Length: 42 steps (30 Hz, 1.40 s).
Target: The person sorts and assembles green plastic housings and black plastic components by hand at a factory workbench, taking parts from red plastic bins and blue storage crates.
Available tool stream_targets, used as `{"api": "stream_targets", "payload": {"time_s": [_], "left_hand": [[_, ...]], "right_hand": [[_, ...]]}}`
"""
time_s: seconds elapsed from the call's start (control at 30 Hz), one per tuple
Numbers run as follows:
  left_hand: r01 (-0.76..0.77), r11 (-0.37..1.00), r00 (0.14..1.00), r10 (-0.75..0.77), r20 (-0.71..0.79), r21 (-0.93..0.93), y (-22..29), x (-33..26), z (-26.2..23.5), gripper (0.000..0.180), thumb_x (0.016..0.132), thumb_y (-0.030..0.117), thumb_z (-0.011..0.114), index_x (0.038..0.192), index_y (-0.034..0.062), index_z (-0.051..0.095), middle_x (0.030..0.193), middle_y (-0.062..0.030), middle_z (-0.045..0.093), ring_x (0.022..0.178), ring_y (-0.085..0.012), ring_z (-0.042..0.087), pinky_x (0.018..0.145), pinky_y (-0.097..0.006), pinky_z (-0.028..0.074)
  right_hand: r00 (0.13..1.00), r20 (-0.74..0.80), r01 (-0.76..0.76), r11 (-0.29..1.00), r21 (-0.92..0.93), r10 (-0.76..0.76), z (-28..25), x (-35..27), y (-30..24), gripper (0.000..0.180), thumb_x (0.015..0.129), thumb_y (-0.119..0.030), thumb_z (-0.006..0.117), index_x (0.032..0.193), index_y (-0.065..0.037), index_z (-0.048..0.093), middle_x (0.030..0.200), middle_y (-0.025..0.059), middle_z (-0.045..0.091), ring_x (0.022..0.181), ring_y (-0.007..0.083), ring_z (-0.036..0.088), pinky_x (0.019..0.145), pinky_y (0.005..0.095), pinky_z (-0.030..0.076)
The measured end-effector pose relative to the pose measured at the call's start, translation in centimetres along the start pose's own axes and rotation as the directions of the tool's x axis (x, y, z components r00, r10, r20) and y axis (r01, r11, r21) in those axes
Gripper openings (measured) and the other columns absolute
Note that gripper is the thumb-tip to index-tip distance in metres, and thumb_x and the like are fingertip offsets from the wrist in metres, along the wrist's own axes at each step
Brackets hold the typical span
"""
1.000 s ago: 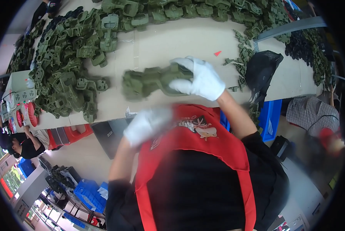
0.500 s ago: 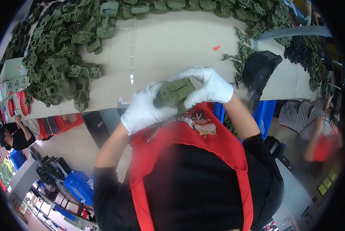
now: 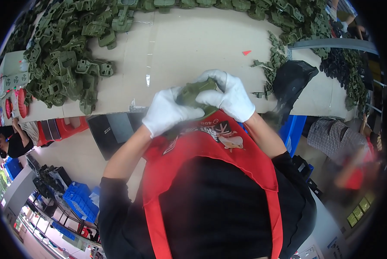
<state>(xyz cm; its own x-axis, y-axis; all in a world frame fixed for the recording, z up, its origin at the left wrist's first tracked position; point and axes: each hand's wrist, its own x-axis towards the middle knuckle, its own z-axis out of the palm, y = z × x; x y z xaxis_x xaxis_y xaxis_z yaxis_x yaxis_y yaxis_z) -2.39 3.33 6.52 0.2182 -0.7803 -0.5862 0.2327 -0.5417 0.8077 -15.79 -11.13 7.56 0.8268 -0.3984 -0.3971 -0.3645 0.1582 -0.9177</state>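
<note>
Both my hands wear white gloves and hold one olive-green moulded plastic part (image 3: 196,91) just past the table's front edge, close to my red apron. My left hand (image 3: 169,111) grips its left side, with the thumb pointing right below it. My right hand (image 3: 229,96) wraps the far and right sides, its thumb pressed on the upper face. The gloves cover much of the part, so its full shape is hidden.
Piles of similar green parts (image 3: 55,77) line the table's left and far sides. Small green pieces (image 3: 271,64) and a black plastic bag (image 3: 293,80) lie at right, near a red scrap (image 3: 246,53). A blue bin (image 3: 295,131) stands below. Other people sit at both sides.
The green part has turned in my hands, showing a different face. My right thumb has moved onto its upper face, and my left fingers have shifted along its side.
</note>
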Motion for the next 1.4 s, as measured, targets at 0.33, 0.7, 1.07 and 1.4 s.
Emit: {"api": "stream_targets", "payload": {"time_s": [0.33,0.7,1.07,1.4], "left_hand": [[-0.149,0.957,0.969,0.091,-0.232,-0.250,-0.7,-2.1,-1.8,0.073,0.071,0.005,0.078,0.134,-0.0052,0.041,0.129,-0.0172,0.049,0.116,-0.0238,0.052,0.094,-0.032,0.045],[-0.059,0.993,0.976,0.037,-0.216,-0.098,-3.6,-1.4,-1.3,0.061,0.072,-0.001,0.071,0.129,-0.0034,0.049,0.110,-0.0111,0.062,0.099,-0.0175,0.059,0.088,-0.029,0.049],[-0.083,0.995,0.983,0.090,-0.160,0.051,-3.0,-1.6,-0.7,0.058,0.075,0.023,0.076,0.123,-0.0025,0.053,0.109,-0.0155,0.065,0.103,-0.0207,0.062,0.090,-0.031,0.048],[-0.073,0.996,0.986,0.081,-0.148,0.055,-3.4,-0.4,-1.3,0.055,0.078,0.013,0.075,0.125,-0.0056,0.051,0.109,-0.0113,0.064,0.097,-0.0143,0.059,0.086,-0.028,0.049]], "right_hand": [[0.969,-0.235,-0.003,0.957,0.290,0.074,-4.7,-0.7,6.6,0.032,0.082,-0.016,0.068,0.110,0.000,0.064,0.096,0.0048,0.066,0.086,0.0111,0.061,0.080,0.0249,0.048],[0.973,0.229,0.122,0.757,-0.642,0.037,4.3,2.1,-0.9,0.048,0.083,-0.044,0.061,0.119,-0.012,0.060,0.109,0.0165,0.065,0.096,0.0369,0.062,0.087,0.0410,0.049],[0.892,0.437,-0.098,0.993,-0.067,0.117,1.6,2.6,1.9,0.052,0.082,-0.005,0.062,0.133,-0.006,0.051,0.122,0.0081,0.061,0.112,0.0179,0.055,0.097,0.0318,0.044],[0.931,0.284,-0.231,0.973,-0.021,0.228,2.4,3.2,2.7,0.047,0.083,-0.004,0.063,0.128,0.004,0.051,0.121,0.0112,0.062,0.108,0.0182,0.059,0.094,0.0300,0.046]]}}
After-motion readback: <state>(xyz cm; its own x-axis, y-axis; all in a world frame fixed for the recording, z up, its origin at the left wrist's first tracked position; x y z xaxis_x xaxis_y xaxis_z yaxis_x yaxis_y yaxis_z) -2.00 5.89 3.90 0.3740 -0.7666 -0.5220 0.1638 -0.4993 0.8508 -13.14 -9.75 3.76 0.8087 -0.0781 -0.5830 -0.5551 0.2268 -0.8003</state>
